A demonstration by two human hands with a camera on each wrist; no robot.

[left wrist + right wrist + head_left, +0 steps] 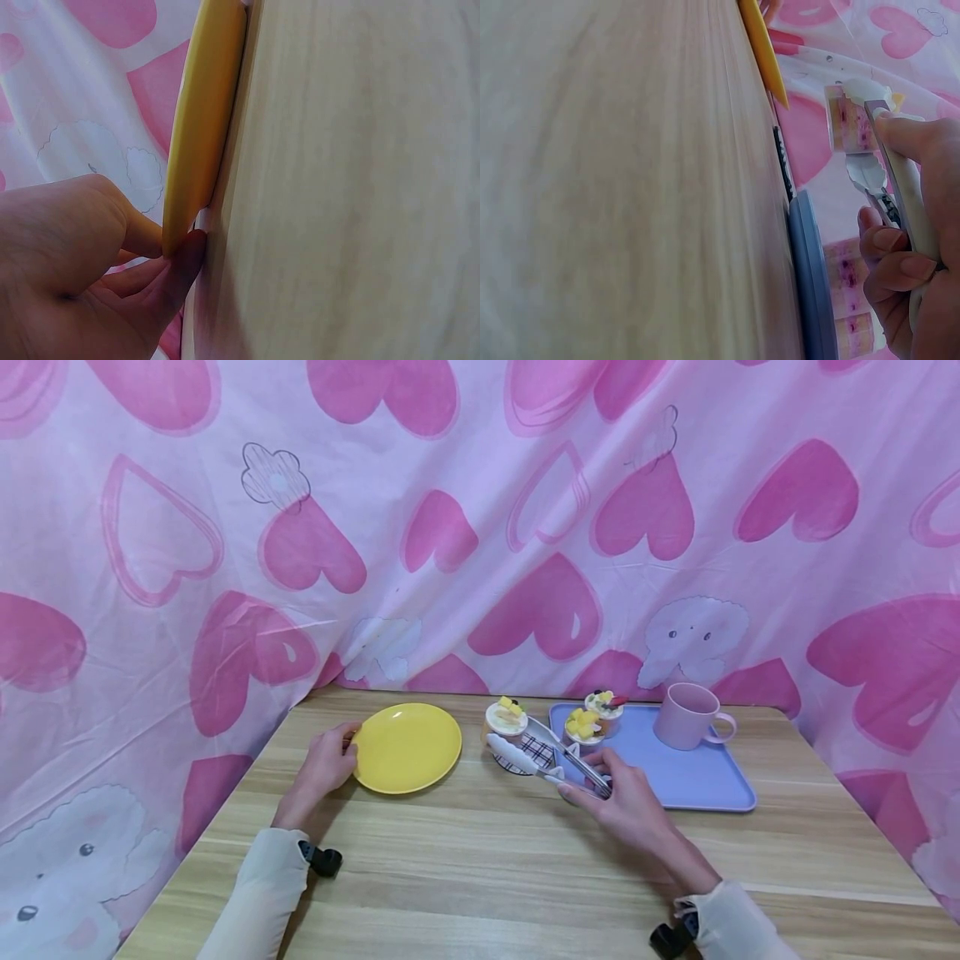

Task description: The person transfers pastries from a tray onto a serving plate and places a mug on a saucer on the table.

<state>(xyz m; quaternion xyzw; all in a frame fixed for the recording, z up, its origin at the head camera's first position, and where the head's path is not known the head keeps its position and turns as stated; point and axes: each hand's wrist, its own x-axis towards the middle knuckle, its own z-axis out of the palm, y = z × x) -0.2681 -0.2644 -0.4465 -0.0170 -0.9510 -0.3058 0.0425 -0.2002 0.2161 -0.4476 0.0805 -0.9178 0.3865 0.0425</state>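
My left hand [324, 768] pinches the near-left rim of a round yellow plate [407, 748], thumb above and fingers below, as the left wrist view shows. My right hand [628, 800] grips metal tongs [576, 765] with pale scalloped tips. Between those tips is a clear dessert cup [506, 720] with white cream and yellow fruit pieces on top. The right wrist view shows this layered cup [846, 124] held up off the table. Below it lies a dark-and-white checked mat [534, 750], partly hidden by the tongs.
A blue tray [697, 781] sits at the right, its left edge by the mat. On it stand a pink mug [681, 718] and two more dessert cups, one topped with yellow fruit [583, 727], one with a red piece [606, 706]. A heart-patterned curtain [525, 527] hangs behind the table.
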